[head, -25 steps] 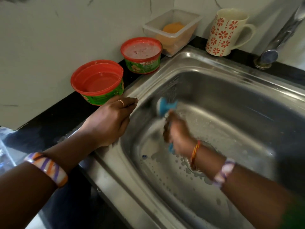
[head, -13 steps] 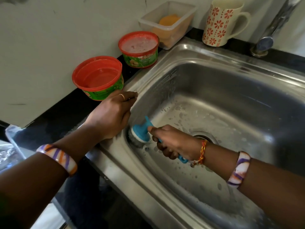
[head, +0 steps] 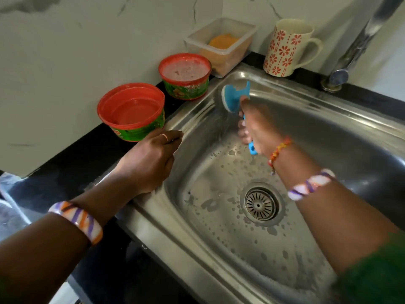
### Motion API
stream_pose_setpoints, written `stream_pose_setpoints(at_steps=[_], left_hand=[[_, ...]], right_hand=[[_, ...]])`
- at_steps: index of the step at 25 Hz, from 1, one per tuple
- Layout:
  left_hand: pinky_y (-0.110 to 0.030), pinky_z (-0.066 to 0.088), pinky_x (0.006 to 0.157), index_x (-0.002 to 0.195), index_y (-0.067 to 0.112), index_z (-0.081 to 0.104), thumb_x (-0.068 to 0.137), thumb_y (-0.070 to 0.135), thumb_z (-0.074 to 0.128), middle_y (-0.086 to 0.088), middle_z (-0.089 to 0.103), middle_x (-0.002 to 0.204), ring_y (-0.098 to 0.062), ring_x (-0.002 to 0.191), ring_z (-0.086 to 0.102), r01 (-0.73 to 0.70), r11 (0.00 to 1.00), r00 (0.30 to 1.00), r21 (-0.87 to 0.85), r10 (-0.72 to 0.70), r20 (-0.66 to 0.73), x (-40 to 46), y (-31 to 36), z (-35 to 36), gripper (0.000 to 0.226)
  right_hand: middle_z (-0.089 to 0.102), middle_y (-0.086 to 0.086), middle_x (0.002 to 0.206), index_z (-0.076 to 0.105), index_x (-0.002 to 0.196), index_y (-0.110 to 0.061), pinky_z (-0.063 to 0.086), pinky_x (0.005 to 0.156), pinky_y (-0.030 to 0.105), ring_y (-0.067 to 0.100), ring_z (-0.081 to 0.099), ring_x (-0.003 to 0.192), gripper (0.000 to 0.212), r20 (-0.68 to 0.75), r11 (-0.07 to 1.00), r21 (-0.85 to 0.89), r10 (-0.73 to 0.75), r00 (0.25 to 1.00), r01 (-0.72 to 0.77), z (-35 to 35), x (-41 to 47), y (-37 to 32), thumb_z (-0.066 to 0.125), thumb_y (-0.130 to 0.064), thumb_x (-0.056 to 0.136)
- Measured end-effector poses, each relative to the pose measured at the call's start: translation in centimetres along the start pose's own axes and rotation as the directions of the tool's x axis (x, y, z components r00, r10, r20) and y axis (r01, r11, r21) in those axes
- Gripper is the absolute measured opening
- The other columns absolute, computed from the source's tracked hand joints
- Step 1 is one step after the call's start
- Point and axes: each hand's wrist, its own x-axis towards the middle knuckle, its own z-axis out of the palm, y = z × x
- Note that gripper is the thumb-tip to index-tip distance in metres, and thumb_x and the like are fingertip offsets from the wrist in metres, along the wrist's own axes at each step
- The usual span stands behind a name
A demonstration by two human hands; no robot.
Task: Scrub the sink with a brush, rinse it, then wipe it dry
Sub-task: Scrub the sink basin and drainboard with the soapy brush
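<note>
Stainless steel sink basin (head: pixel 328 132), wet and dotted with suds around its round drain strainer (head: pixel 260 204). Her right hand (head: pixel 256 126), blurred, has its fingers wrapped round the handle of a blue round-headed scrubbing brush (head: pixel 233 99), whose head sits against the sink's far left corner near the rim. Her left hand (head: pixel 149 161) rests on the left rim, fingers relaxed, beside a red-rimmed green plastic tub (head: pixel 131 110).
</note>
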Motion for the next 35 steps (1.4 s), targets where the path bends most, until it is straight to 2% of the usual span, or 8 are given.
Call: stream_pose_setpoints(at_steps=[7, 12, 15, 20, 23, 25, 30, 35], left_hand=[[-0.041, 0.058, 0.066, 0.099, -0.008, 0.067, 0.077, 0.011, 0.039, -0.021, 0.066, 0.104, -0.036, 0.089, 0.064, -0.059, 0.998, 0.998, -0.019, 0.059, 0.002, 0.1, 0.1, -0.3, 0.041], [-0.039, 0.052, 0.083, 0.120, 0.001, 0.055, 0.086, 0.005, 0.047, -0.014, 0.052, 0.121, -0.026, 0.109, 0.049, 0.006, 1.000, 0.995, 0.016, -0.008, 0.101, 3.9, 1.6, -0.2, 0.034], [-0.030, 0.039, 0.097, 0.134, 0.007, 0.038, 0.090, 0.012, 0.045, -0.009, 0.040, 0.134, -0.020, 0.121, 0.037, -0.068, 0.995, 0.993, 0.069, 0.061, 0.097, 7.5, 2.2, 0.3, 0.045], [-0.031, 0.030, 0.107, 0.134, 0.006, 0.038, 0.092, 0.016, 0.037, -0.011, 0.039, 0.135, -0.023, 0.124, 0.035, -0.176, 0.945, 0.979, 0.277, 0.140, 0.146, 9.3, 2.1, 2.0, 0.043], [-0.030, 0.026, 0.110, 0.139, 0.006, 0.031, 0.093, 0.021, 0.042, -0.011, 0.032, 0.141, -0.023, 0.129, 0.029, -0.173, 0.953, 0.978, 0.251, 0.135, 0.162, 9.5, 1.7, 2.0, 0.049], [-0.031, 0.026, 0.111, 0.140, 0.005, 0.029, 0.093, 0.019, 0.042, -0.011, 0.031, 0.143, -0.023, 0.129, 0.028, -0.181, 0.955, 0.975, 0.234, 0.143, 0.169, 9.3, 1.4, 1.8, 0.051], [-0.037, 0.031, 0.102, 0.118, 0.000, 0.051, 0.087, 0.010, 0.043, -0.018, 0.049, 0.117, -0.032, 0.113, 0.038, -0.295, 0.904, 0.949, 0.310, 0.240, 0.204, 9.5, 1.0, 2.5, 0.033], [-0.037, 0.033, 0.100, 0.112, 0.004, 0.055, 0.084, 0.007, 0.042, -0.016, 0.050, 0.112, -0.031, 0.110, 0.040, -0.278, 0.918, 0.955, 0.284, 0.233, 0.182, 9.2, 1.3, 2.4, 0.030]], right_hand=[[0.065, 0.016, 0.064, 0.059, 0.093, -0.003, 0.035, 0.039, 0.029, 0.036, 0.060, 0.049, 0.032, 0.296, 0.177, -0.815, -0.692, 0.659, 0.552, 0.8, -1.0, 6.4, 0.047, -0.033, 0.091], [0.064, 0.020, 0.108, 0.037, 0.134, -0.010, 0.048, 0.072, 0.043, 0.043, 0.062, 0.094, 0.040, 0.121, -0.072, -0.992, -0.466, 0.877, 0.099, -5.6, 3.6, 4.0, 0.036, -0.029, 0.099], [0.063, 0.014, 0.116, 0.037, 0.134, -0.011, 0.048, 0.075, 0.039, 0.037, 0.063, 0.099, 0.037, 0.369, -0.283, -0.914, -0.289, 0.883, 0.289, -2.9, 5.0, 6.3, 0.031, -0.024, 0.100], [0.066, 0.017, 0.101, 0.045, 0.129, -0.010, 0.043, 0.061, 0.037, 0.039, 0.065, 0.084, 0.039, 0.142, -0.225, -0.974, -0.508, 0.850, 0.028, -5.0, 5.4, 6.8, 0.038, -0.034, 0.098], [0.064, 0.012, 0.114, 0.042, 0.130, -0.010, 0.047, 0.076, 0.038, 0.034, 0.063, 0.098, 0.038, 0.239, -0.416, -0.902, -0.259, 0.936, 0.116, -3.1, 5.3, 8.4, 0.035, -0.030, 0.099], [0.063, 0.012, 0.115, 0.046, 0.128, -0.012, 0.047, 0.080, 0.037, 0.034, 0.062, 0.101, 0.039, 0.248, -0.323, -0.933, -0.249, 0.936, 0.161, -2.1, 5.2, 7.3, 0.035, -0.035, 0.098], [0.050, -0.003, 0.052, 0.057, 0.077, -0.016, 0.030, 0.034, 0.015, 0.008, 0.041, 0.035, 0.030, -0.130, 0.792, -0.587, -0.295, 0.947, 0.166, -1.5, -0.9, -6.7, 0.045, -0.037, 0.096], [0.041, 0.000, 0.051, 0.052, 0.071, -0.015, 0.025, 0.032, 0.013, 0.009, 0.033, 0.033, 0.035, 0.303, 0.592, -0.621, -0.424, 0.853, 0.514, 5.4, -0.4, -13.8, 0.043, -0.038, 0.096]])
